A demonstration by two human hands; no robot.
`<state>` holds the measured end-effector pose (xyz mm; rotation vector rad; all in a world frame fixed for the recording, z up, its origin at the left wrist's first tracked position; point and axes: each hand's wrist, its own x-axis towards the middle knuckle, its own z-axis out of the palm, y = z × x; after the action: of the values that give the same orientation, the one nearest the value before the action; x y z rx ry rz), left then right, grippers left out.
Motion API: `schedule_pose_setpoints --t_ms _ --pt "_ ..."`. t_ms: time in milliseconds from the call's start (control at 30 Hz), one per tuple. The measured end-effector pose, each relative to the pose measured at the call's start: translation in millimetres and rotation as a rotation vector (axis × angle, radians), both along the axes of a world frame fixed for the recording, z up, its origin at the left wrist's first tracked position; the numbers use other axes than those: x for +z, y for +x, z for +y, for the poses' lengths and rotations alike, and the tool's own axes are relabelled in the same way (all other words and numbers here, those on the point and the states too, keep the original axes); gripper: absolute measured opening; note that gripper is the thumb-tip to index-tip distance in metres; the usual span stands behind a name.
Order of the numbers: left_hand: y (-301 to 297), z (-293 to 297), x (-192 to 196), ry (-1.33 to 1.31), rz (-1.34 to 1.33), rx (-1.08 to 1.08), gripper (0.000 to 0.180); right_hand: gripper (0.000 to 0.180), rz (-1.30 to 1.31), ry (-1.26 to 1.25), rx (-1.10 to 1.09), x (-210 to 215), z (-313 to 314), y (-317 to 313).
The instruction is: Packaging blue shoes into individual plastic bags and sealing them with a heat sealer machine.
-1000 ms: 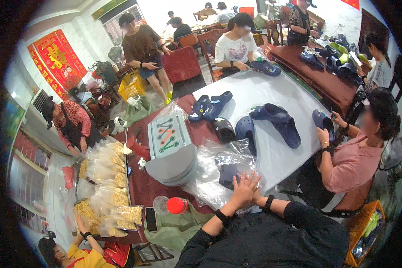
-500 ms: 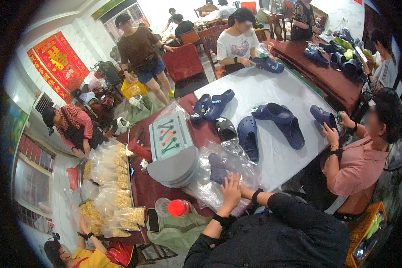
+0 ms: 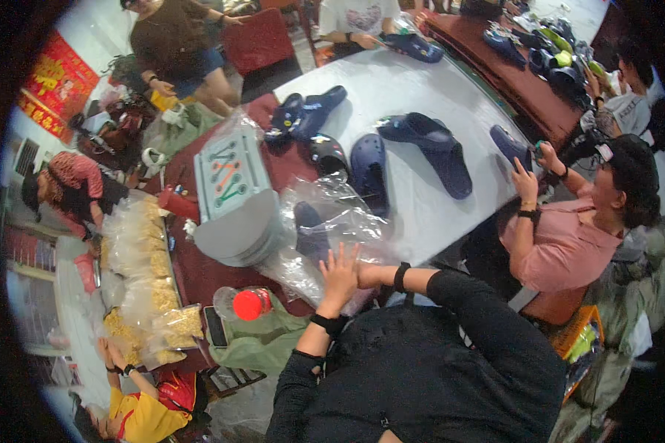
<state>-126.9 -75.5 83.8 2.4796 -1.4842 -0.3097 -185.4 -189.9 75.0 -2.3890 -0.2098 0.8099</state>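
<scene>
My left hand (image 3: 339, 281) is open, its fingers stretched out and slightly apart over a clear plastic bag (image 3: 358, 214). Behind it, my right hand (image 3: 365, 276) is mostly covered; its fingers do not show. The two hands are touching or overlapping. Just beyond my fingertips, a dark blue clog (image 3: 312, 229) shows through the clear plastic. A single blue clog (image 3: 369, 173) lies past the bag, with a darker clog decorated with charms (image 3: 329, 156) to its left.
On the white tabletop (image 3: 421, 229) lie more blue clogs (image 3: 451, 162). To my left are a grey plastic case (image 3: 236, 192), a red-lidded jar (image 3: 251, 303), a phone (image 3: 216, 326) and bags of yellow pieces (image 3: 162, 295). A co-worker in pink (image 3: 561, 236) handles a clog at right.
The view has shifted, so the table and people appear farther left and higher. My left fingers look more spread, and my hands stay together at the plastic bag.
</scene>
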Motion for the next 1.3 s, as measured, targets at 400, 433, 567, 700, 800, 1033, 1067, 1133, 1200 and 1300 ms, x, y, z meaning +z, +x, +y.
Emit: schedule_pose_setpoints --t_ms 400,433,567,700,800,1033,1067,1133,1200,1300 --pt "-7 18 -16 -0.043 -0.006 0.003 0.060 0.047 -0.810 -0.477 -1.034 24 -273 -18" --pt "-7 16 -16 -0.040 -0.015 -0.026 0.061 0.055 -0.818 -0.727 -1.050 22 -294 -12" --pt "-7 18 -21 0.001 -0.075 -0.005 0.062 0.034 -0.442 -1.114 -0.809 4 -325 6" --pt "-9 23 -18 -0.037 0.000 0.042 0.058 0.015 -0.354 -1.105 -0.682 -10 -323 0" --pt "-7 26 -30 -0.061 -0.085 -0.004 0.052 0.014 -0.513 -0.898 -0.719 -3 -301 -13" --pt "-1 35 -21 -0.037 -0.150 -0.056 0.048 0.015 -0.518 0.275 -1.213 100 -192 -122" --pt "-1 35 -19 -0.051 -0.135 -0.071 0.048 0.014 -0.477 0.506 -1.269 126 -171 -143" --pt "2 34 -20 -0.106 -0.077 -0.076 0.047 0.011 -0.267 0.746 -1.273 141 -157 -192" --pt "4 33 -21 -0.158 -0.019 -0.088 0.046 0.012 -0.065 0.925 -1.377 153 -130 -220" --pt "7 31 -21 -0.184 0.072 -0.044 0.043 0.010 0.113 0.730 -1.143 136 -99 -253"
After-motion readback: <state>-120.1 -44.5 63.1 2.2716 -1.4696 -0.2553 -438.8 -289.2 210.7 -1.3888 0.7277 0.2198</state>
